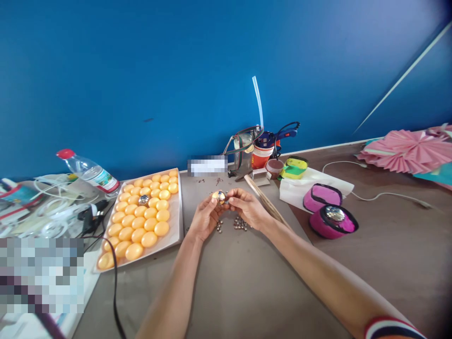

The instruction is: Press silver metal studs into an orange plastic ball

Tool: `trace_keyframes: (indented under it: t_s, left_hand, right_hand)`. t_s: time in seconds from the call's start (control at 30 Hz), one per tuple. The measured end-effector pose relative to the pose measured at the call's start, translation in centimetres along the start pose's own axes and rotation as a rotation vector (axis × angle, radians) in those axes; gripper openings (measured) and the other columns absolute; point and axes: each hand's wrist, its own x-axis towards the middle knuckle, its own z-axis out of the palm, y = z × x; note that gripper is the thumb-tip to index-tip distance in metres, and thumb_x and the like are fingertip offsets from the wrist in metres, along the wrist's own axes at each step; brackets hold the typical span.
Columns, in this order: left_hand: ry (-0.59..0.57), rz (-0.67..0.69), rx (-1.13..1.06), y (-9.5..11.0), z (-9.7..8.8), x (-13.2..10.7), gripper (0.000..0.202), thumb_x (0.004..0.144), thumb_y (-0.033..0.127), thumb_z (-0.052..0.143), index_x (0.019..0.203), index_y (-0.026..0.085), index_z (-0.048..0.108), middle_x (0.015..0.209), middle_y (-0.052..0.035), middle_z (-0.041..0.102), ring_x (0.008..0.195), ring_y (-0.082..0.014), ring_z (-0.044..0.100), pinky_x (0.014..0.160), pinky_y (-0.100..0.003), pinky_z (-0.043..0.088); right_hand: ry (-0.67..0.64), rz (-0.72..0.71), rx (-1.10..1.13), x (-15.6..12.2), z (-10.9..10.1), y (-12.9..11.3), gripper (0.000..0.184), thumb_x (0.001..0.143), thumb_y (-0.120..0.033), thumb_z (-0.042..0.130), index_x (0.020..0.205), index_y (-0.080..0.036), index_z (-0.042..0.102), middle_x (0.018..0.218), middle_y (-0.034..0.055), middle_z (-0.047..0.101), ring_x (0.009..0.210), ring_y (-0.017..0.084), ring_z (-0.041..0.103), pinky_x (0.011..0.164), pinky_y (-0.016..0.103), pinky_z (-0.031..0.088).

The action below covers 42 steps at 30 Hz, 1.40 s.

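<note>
My left hand (205,216) and my right hand (249,207) meet above the grey table, both with fingers closed around one small yellow ball (219,196) partly covered in shiny silver bits. A small heap of silver beads (240,223) lies on the table just under my hands. To the left, a white tray (178,221) holds several rows of plain yellow balls (141,221), and one silver-covered ball (143,200) sits among them.
A plastic water bottle (90,173) lies left of the tray beside tangled cables (52,207). Behind my hands stand a red cup of tools (263,153) and a glue gun (287,132). Pink round cases (332,219) sit at the right, folded pink paper (406,150) beyond.
</note>
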Motion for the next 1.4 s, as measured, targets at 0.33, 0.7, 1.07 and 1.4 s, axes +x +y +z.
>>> trace_keyframes:
  t_s: [0.33, 0.7, 1.07, 1.4]
  left_hand:
    - [-0.042, 0.025, 0.057, -0.22, 0.58, -0.08, 0.028, 0.075, 0.027, 0.066, 0.098, 0.013, 0.064, 0.090, -0.0068, 0.068, 0.079, -0.0176, 0.063, 0.082, -0.034, 0.046]
    - [0.002, -0.004, 0.013, -0.22, 0.27, -0.08, 0.024, 0.076, 0.029, 0.065, 0.094, 0.013, 0.065, 0.084, -0.0053, 0.068, 0.072, -0.0142, 0.064, 0.078, -0.030, 0.048]
    - [0.008, -0.011, -0.005, -0.06, 0.35, -0.03, 0.023, 0.075, 0.029, 0.066, 0.093, 0.014, 0.065, 0.085, -0.0045, 0.068, 0.071, -0.0143, 0.064, 0.078, -0.031, 0.048]
    - [-0.032, 0.024, 0.054, -0.29, 0.42, -0.07, 0.026, 0.070, 0.023, 0.071, 0.094, 0.016, 0.064, 0.088, -0.0032, 0.066, 0.075, -0.0151, 0.063, 0.081, -0.034, 0.047]
  right_hand:
    - [0.109, -0.074, -0.239, 0.18, 0.19, 0.61, 0.026, 0.061, -0.029, 0.070, 0.077, -0.018, 0.053, 0.068, -0.0047, 0.054, 0.059, 0.009, 0.048, 0.056, 0.024, 0.034]
    - [-0.042, 0.020, 0.015, 0.12, -0.25, -0.02, 0.025, 0.061, -0.029, 0.074, 0.069, -0.018, 0.053, 0.064, -0.0040, 0.053, 0.052, 0.007, 0.043, 0.055, 0.023, 0.033]
    - [-0.013, -0.020, -0.007, -0.14, -0.02, -0.06, 0.025, 0.063, -0.032, 0.072, 0.072, -0.018, 0.054, 0.066, -0.0045, 0.052, 0.053, 0.007, 0.043, 0.056, 0.023, 0.034]
    - [0.067, -0.059, -0.178, 0.04, 0.21, 0.47, 0.033, 0.063, -0.045, 0.070, 0.072, -0.019, 0.050, 0.063, -0.0043, 0.050, 0.053, 0.009, 0.043, 0.053, 0.024, 0.033]
